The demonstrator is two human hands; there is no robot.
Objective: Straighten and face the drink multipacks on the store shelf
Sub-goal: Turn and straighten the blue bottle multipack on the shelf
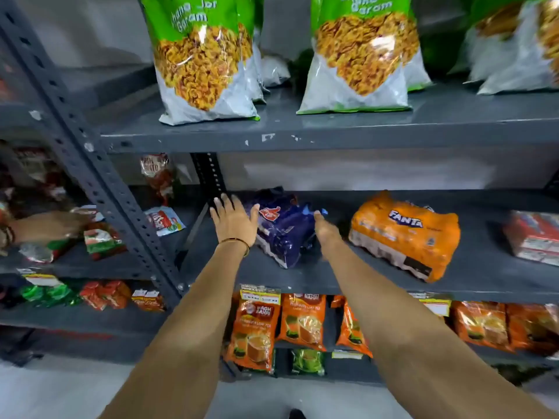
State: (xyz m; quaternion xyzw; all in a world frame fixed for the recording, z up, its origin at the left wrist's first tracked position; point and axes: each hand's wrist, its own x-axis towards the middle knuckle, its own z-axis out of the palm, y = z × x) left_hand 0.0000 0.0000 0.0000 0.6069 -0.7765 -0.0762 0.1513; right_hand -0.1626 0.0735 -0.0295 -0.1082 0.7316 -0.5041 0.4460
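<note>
A dark blue drink multipack [284, 228] lies skewed on the middle grey shelf [302, 279]. My left hand [233, 219], fingers spread, rests at its left side with the thumb against the wrap. My right hand [325, 228] touches its right side; the fingers are blurred and partly hidden behind the pack. An orange Fanta multipack [405, 234] lies angled to the right, apart from my hands. A red multipack [535, 237] sits at the far right edge.
Large green-and-white snack bags [205, 62] stand on the upper shelf. Orange tea packets [257, 328] hang on the shelf below. A perforated steel upright [99, 176] divides the bays. Another person's hand [45, 228] reaches among snack packets in the left bay.
</note>
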